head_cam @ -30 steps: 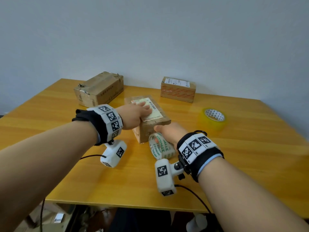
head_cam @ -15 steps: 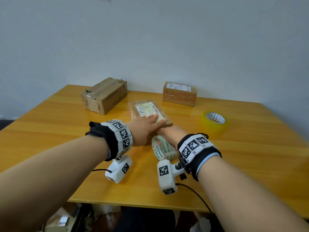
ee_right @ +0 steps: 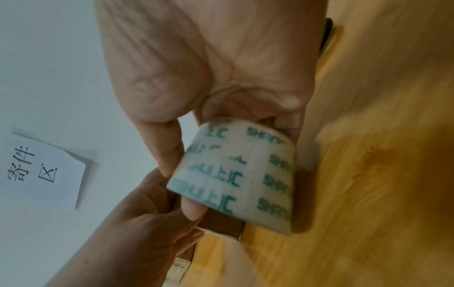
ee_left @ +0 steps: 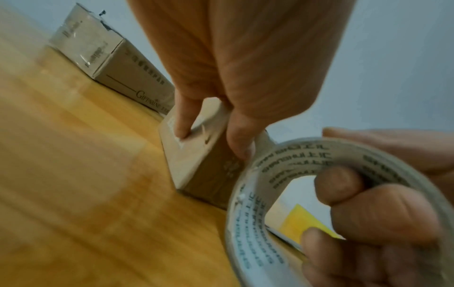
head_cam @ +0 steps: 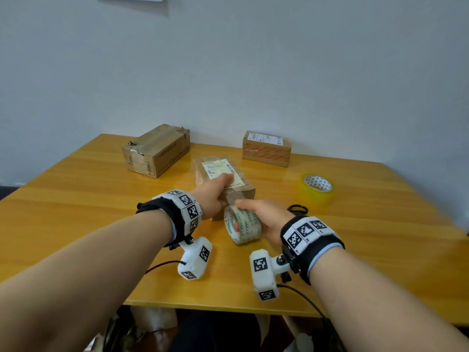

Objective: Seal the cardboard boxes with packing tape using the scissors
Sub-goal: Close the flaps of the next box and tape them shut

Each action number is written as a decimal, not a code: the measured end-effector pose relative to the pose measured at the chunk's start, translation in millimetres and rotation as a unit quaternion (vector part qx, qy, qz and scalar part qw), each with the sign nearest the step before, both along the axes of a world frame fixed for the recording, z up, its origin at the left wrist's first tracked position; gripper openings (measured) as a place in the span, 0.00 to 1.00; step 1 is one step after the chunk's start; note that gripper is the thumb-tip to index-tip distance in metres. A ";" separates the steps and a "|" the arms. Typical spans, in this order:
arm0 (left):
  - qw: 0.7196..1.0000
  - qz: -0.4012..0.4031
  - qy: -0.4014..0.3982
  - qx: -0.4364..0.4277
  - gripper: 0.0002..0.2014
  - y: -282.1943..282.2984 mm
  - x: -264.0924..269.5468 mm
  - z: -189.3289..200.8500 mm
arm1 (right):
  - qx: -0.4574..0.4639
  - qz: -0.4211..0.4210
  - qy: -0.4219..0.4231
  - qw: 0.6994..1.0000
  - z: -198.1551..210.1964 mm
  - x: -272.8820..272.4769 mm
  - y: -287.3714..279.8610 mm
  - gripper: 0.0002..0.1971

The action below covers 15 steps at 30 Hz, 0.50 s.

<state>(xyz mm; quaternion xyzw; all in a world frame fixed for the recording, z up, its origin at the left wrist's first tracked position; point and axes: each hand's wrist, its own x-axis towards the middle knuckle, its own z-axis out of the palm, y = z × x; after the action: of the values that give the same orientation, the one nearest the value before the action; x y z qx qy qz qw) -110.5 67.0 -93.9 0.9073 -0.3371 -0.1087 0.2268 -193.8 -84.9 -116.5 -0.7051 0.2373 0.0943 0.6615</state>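
With the left hand (head_cam: 215, 193) clasping the labelled cardboard box (head_cam: 223, 174) at frame centre and the right hand (head_cam: 264, 217) grasping the printed tape roll (head_cam: 242, 224) just below it, a weak left hold risks the tape lifting off or wrinkling as the roll pulls.

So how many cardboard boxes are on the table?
3. One big box sits at the back left, one small box at the back right, and one labelled box lies in the middle under the left hand. None seems hidden.
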 end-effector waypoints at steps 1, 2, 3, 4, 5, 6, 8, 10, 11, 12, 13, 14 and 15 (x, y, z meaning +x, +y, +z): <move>1.000 0.002 0.003 -0.002 0.33 1.0 0.6 2.3 | -0.006 0.003 -0.014 1.000 4.3 -2.8 -0.5 0.23; 1.000 0.001 0.010 -0.011 0.31 2.5 2.8 6.4 | -0.014 0.001 -0.036 0.999 9.3 -3.9 -2.3 0.23; 1.000 -0.003 0.018 -0.025 0.29 4.1 4.4 13.4 | -0.015 -0.002 -0.065 0.998 17.2 -5.3 -4.0 0.24; 0.999 -0.009 0.025 -0.039 0.27 5.7 7.4 22.6 | -0.006 -0.002 -0.098 0.995 27.2 -5.5 -5.9 0.25; 0.998 -0.017 0.032 -0.049 0.26 7.0 10.6 34.3 | 0.010 -0.001 -0.131 0.991 39.8 -5.3 -6.6 0.26; 0.997 -0.024 0.044 -0.060 0.25 8.2 14.6 46.5 | 0.031 0.000 -0.167 0.986 54.7 -4.9 -5.7 0.25; 0.991 -0.031 0.089 -0.091 0.18 11.3 19.1 71.7 | 0.067 -0.005 -0.229 0.971 86.6 -2.7 -2.4 0.25; 0.981 -0.022 0.147 -0.122 0.17 15.4 23.4 90.6 | 0.087 -0.005 -0.263 0.961 113.5 1.6 1.0 0.25; 0.977 -0.020 0.170 -0.127 0.18 17.1 26.2 95.8 | 0.077 0.002 -0.270 0.960 122.7 4.4 2.6 0.23; 0.975 -0.020 0.184 -0.126 0.18 18.3 29.6 98.1 | 0.059 0.007 -0.270 0.961 128.7 7.3 4.0 0.21; 0.973 -0.020 0.193 -0.123 0.17 18.7 32.0 99.5 | 0.039 0.005 -0.264 0.964 133.1 9.3 6.0 0.18; 0.971 -0.017 0.204 -0.125 0.17 18.5 34.2 99.9 | 0.028 -0.003 -0.258 0.966 135.3 11.5 7.6 0.17; 0.968 -0.009 0.215 -0.129 0.18 18.0 34.3 100.6 | 0.023 -0.017 -0.250 0.968 135.8 14.1 8.8 0.18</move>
<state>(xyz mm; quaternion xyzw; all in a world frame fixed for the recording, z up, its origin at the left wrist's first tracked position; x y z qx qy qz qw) -76.2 85.0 6.8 0.8225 -0.2999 -0.2591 0.4081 -179.7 -76.1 19.3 -0.6865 0.0737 -0.0905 0.7177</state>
